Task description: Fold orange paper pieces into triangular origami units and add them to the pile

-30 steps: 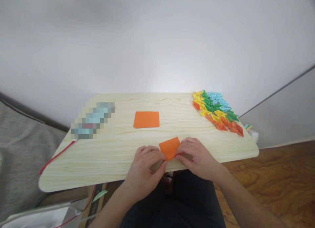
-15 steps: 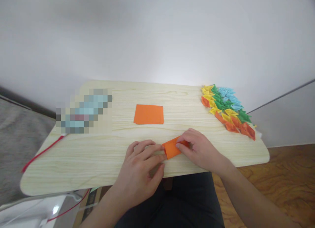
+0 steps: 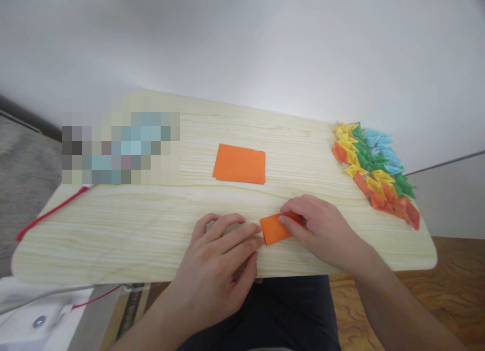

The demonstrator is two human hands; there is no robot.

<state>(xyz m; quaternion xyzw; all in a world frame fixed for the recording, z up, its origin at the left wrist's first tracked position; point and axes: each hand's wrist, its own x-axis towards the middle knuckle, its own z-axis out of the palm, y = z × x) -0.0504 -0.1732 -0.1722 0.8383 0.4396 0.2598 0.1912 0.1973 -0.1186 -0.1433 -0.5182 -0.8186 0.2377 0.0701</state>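
Note:
A folded strip of orange paper [image 3: 273, 229] lies near the table's front edge. My right hand [image 3: 322, 230] grips its right part between thumb and fingers, covering that end. On the other side, my left hand [image 3: 223, 260] rests on the table with its fingers apart. Two of its fingertips touch the paper's left end. Farther back lies a small stack of orange paper sheets [image 3: 239, 164], slightly uneven at the edges, apart from both hands.
Several folded paper pieces [image 3: 373, 159] in yellow, green, blue and orange crowd the right end of the wooden table [image 3: 113, 235]. A blurred-out object [image 3: 129, 146] with a red cord [image 3: 53, 212] lies at the left. A white wall [image 3: 242, 53] stands behind.
The view has shifted, so the table contents appear displaced. Both hands keep much the same pose at the folded orange paper, whose left end now looks flatter.

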